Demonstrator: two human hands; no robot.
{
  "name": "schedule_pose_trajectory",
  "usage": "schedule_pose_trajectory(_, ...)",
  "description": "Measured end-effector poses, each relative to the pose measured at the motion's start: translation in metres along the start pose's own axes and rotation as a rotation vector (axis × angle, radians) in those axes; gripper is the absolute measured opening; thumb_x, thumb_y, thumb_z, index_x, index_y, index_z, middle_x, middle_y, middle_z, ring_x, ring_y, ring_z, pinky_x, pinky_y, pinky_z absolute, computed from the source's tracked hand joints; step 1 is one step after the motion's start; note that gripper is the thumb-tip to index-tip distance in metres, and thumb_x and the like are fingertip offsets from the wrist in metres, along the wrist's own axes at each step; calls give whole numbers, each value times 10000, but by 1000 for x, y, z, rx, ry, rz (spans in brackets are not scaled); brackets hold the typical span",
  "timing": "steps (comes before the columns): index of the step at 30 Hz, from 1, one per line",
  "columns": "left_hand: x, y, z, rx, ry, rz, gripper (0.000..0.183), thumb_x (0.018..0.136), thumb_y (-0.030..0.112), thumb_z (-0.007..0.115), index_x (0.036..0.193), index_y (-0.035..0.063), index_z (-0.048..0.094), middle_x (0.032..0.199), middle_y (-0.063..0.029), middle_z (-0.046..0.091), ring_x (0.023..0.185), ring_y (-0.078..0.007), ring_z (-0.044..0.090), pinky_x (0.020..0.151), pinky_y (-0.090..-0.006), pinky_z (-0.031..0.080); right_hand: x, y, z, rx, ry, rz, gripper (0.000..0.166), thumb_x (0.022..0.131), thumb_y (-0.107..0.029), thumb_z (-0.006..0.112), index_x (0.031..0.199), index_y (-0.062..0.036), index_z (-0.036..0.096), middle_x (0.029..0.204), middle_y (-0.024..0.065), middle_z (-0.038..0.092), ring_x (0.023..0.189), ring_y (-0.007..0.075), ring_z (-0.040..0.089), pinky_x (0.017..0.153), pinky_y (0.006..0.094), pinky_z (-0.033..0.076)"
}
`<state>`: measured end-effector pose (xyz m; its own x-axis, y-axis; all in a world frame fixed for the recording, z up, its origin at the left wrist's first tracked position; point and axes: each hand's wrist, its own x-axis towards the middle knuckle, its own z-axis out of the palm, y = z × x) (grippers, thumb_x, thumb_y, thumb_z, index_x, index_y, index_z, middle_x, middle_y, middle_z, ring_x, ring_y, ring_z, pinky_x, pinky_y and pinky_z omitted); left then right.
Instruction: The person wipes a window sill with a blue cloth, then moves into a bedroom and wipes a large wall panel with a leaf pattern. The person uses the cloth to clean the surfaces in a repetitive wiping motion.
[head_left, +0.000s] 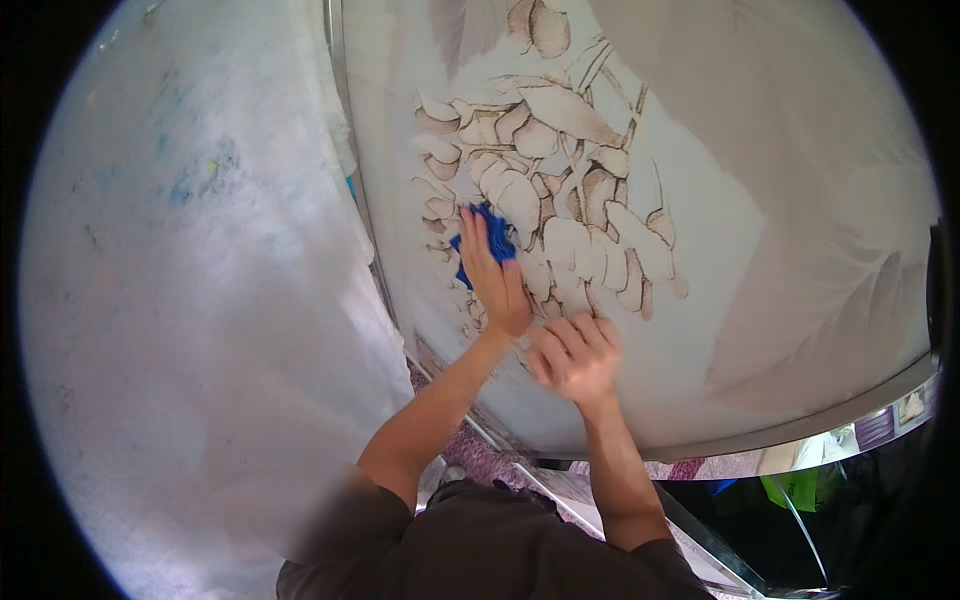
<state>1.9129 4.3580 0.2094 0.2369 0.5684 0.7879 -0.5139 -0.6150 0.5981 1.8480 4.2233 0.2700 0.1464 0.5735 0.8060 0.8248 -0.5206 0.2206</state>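
A large pale panel (697, 262) printed with brown-outlined petals and leaves spreads before me. My left hand (491, 274) lies flat on it, fingers extended, pressing a crumpled blue cloth (499, 236) against the petal drawing. The cloth shows on both sides of the fingers. Just right of that wrist is my right hand (576, 356), slightly blurred, its fingers curled in above or on the panel's lower part. Nothing shows in the right hand; its palm is hidden.
A white, paint-stained sheet (225, 300) covers a broad surface on the left, beside the panel's metal-like edge (360, 180). Purple patterned flooring (480, 454) shows below. At the lower right are a dark-framed opening and a bright green item (799, 489).
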Motion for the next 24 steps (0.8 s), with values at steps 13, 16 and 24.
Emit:
schedule_pose_trajectory(13, 105, -6, -1, 9, 26, -12, 555, 984, 166, 356, 1503, -10, 272, 1593, -174, 226, 1457, -346, 223, 1180, -437, 142, 1, 0, 5, 2, -60, -23, 117, 679, -165, 696, 774, -164, 628, 697, -45, 526, 652, 157, 514, 595, 314, 377)
schedule_pose_trajectory(16, 55, 2, 2, 8, 18, -32, 570, 973, 172, 368, 1499, -27, 275, 1580, -193, 252, 1455, -363, 227, 1175, -466, 136, -2, 2, 6, -21, -85, -30, 114, 682, -167, 695, 770, -164, 623, 697, -40, 529, 659, 157, 519, 601, 318, 381)
schedule_pose_trajectory(24, -23, 10, -3, 17, -36, -27, 605, 956, 224, 380, 1487, -52, 292, 1573, -217, 259, 1446, -390, 242, 1164, -502, 131, 6, 0, -11, 118, -114, 24, 99, 679, -113, 673, 765, -137, 629, 693, -17, 537, 665, 182, 534, 609, 332, 410)
